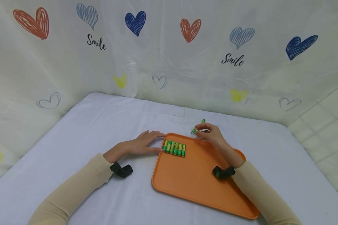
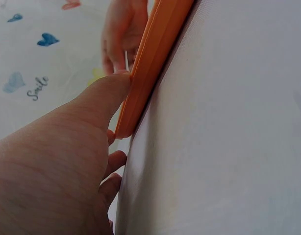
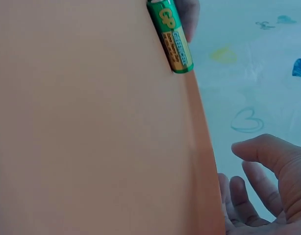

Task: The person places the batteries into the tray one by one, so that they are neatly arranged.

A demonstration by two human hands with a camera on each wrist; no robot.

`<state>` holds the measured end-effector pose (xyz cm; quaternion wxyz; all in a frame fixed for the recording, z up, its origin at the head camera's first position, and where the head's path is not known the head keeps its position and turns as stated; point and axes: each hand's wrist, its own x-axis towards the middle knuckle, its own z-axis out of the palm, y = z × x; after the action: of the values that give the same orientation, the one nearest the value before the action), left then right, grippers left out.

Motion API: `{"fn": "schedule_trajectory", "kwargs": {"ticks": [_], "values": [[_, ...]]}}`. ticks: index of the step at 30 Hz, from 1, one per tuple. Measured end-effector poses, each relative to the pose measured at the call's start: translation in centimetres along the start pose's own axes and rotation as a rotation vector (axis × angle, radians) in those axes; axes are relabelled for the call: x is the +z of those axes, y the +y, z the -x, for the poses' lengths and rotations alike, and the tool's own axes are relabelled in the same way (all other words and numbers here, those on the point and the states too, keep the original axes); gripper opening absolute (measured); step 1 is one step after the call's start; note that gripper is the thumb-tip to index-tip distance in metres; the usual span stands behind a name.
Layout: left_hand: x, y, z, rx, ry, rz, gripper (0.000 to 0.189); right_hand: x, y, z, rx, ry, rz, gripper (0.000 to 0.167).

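An orange tray (image 1: 197, 181) lies on the table, with a row of several green-and-yellow batteries (image 1: 176, 149) side by side in its far left corner. My left hand (image 1: 142, 143) is at that corner, fingers extended; its thumb touches the rim in the left wrist view. Over the tray's far edge is my right hand (image 1: 209, 134), its fingers loosely bent with a gap between thumb and forefinger. Just behind that hand, more green battery (image 1: 193, 131) surface shows on the cloth, partly covered by the fingers. The right wrist view shows one GP battery (image 3: 172, 41) on the tray.
A white cloth (image 1: 115, 112) covers the table. Behind it hangs a pale sheet (image 1: 163, 56) printed with hearts and the word Smile. Black wrist cameras (image 1: 121, 170) sit on both forearms, the right one above the tray.
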<state>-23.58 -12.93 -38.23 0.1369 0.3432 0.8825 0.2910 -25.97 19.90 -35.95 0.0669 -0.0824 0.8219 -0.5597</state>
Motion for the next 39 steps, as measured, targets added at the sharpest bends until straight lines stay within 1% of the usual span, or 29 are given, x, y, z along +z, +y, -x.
{"fn": "schedule_trajectory", "kwargs": {"ticks": [4, 7, 13, 21, 27, 39], "values": [[0.0, 0.0, 0.0, 0.004, 0.001, -0.002, 0.070, -0.3, 0.3, -0.5, 0.016, -0.042, 0.020, 0.043], [0.0, -0.1, -0.1, 0.005, 0.000, -0.006, 0.070, -0.5, 0.7, -1.0, 0.022, -0.050, 0.031, 0.045], [0.0, -0.3, -0.2, 0.006, 0.000, -0.010, 0.071, -0.7, 1.1, -1.8, 0.031, -0.042, 0.022, 0.048], [0.0, -0.2, -0.2, 0.017, 0.000, -0.011, 0.070, -0.6, 1.2, -2.2, 0.022, -0.005, 0.016, 0.048], [0.0, -0.4, -0.2, 0.015, 0.007, -0.009, 0.070, -0.6, 1.3, -2.4, 0.006, -0.009, 0.024, 0.050], [0.1, -0.4, -0.3, 0.027, 0.017, -0.019, 0.068, -0.4, 1.1, -2.4, 0.039, -0.017, 0.054, 0.053]]}}
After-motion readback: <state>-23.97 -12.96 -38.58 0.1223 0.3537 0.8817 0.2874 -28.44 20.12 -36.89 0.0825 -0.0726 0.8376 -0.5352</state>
